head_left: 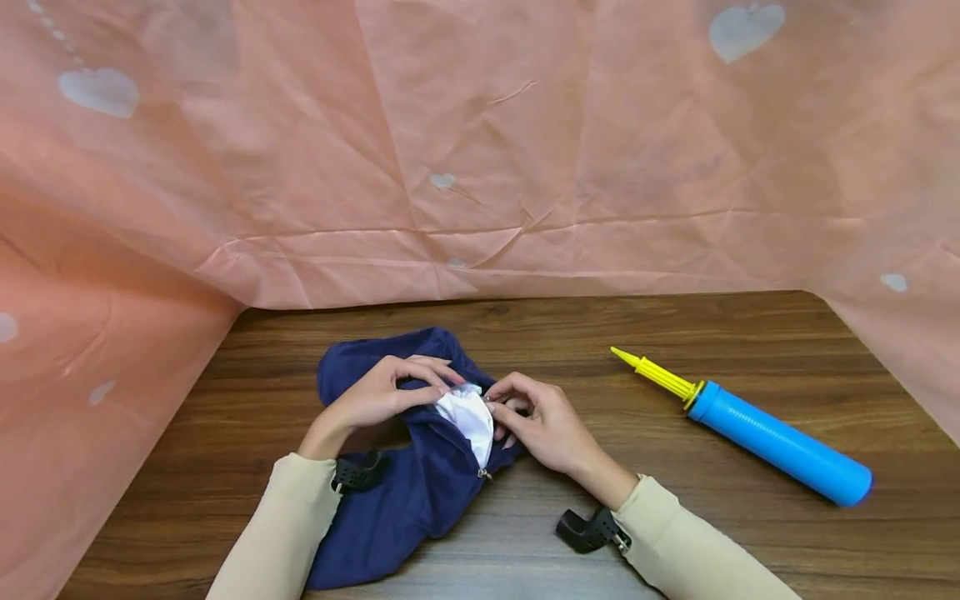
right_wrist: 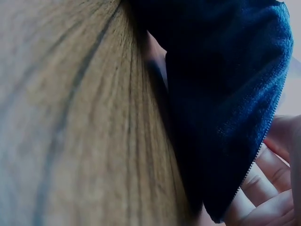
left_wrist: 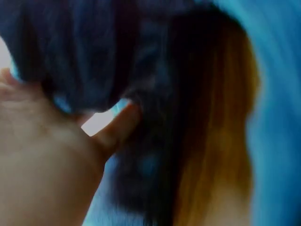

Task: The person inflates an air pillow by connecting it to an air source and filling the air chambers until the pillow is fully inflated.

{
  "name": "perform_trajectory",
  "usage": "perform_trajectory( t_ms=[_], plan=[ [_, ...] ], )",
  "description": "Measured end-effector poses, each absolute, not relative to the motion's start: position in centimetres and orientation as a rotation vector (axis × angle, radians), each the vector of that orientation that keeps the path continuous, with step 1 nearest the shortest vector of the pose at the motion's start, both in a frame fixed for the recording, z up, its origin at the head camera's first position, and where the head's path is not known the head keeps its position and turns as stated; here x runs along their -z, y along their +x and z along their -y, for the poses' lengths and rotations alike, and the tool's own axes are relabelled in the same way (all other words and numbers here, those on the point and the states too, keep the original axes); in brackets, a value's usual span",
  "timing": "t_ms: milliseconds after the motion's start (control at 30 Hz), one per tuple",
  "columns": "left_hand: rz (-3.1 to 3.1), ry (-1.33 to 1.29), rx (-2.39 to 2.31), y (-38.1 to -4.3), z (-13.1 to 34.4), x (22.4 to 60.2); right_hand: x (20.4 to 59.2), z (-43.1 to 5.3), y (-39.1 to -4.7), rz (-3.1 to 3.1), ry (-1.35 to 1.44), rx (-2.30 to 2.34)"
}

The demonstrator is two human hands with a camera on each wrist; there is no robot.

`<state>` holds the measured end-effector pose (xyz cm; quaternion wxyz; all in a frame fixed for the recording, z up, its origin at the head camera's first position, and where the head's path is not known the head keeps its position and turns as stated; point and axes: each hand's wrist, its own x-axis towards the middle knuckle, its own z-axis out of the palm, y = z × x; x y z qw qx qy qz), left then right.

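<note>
Partly cloth-hidden in the wrist views, the left hand point(head_left: 386, 388) and right hand point(head_left: 551, 423) pinch a curved navy-blue fabric cover point(head_left: 438, 487), nine o'clock from the blue-and-yellow plastic pump point(head_left: 772, 439); bend facing three, lower arm's axis toward seven-thirty.

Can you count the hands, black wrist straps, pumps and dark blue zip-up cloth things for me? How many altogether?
Hands: 2 (left hand, right hand)
Black wrist straps: 2
Pump: 1
Dark blue zip-up cloth thing: 1
Total: 6
</note>
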<state>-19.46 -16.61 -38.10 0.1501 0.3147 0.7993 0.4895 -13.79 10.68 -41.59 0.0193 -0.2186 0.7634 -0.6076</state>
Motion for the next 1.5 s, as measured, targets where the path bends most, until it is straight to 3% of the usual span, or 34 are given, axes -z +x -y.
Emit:
perform_trajectory(
  t_ms=[467,833,1200,1500],
  plan=[
    [-2.395,0.892,-1.1,-18.5,16.8,37.1,41.2,-12.0,-14.4,-2.502,-0.532,1.878],
    [-2.548,0.665,-1.508,-16.3,12.5,34.6,41.3,-11.5,-14.4,-2.46,-0.551,1.925],
    [-2.332,0.698,-1.391,-16.7,12.9,36.4,41.6,-11.6,-14.5,-2.447,-0.594,1.906],
    [-2.464,0.902,-1.217,-16.7,12.6,38.5,41.3,-12.0,-14.6,-2.521,-0.65,1.775]
  ],
)
